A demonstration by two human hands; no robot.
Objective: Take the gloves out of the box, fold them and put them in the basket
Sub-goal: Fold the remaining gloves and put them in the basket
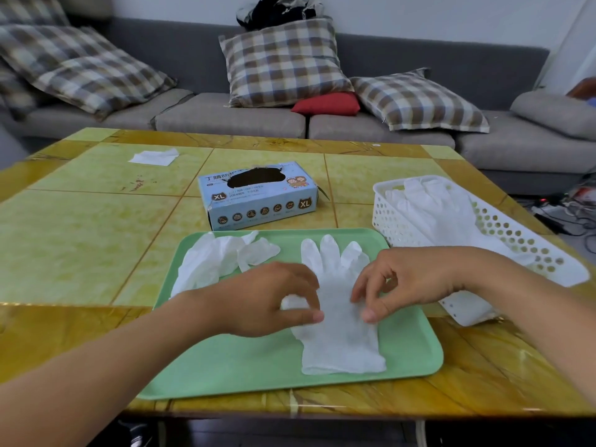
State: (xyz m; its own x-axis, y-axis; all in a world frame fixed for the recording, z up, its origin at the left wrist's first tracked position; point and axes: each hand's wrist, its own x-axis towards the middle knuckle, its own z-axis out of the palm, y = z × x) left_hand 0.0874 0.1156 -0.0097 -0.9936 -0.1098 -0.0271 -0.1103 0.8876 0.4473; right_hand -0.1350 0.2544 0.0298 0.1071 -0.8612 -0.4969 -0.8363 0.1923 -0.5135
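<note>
A white glove [338, 330] lies flat on the green tray [225, 366], fingers pointing away from me. My left hand [267, 301] pinches its left edge near the thumb part. My right hand [403, 279] pinches its right edge with curled fingers. A second white glove [213, 259] lies crumpled on the tray's far left corner. Behind the tray stands the blue glove box [258, 195], its top opening dark. The white perforated basket [477, 227] at the right holds several white gloves.
A white tissue [154, 156] lies on the far left of the yellow tiled table [80, 237]. A white perforated lid or sheet [467, 311] sticks out beside the basket. A grey sofa with checked cushions stands behind the table.
</note>
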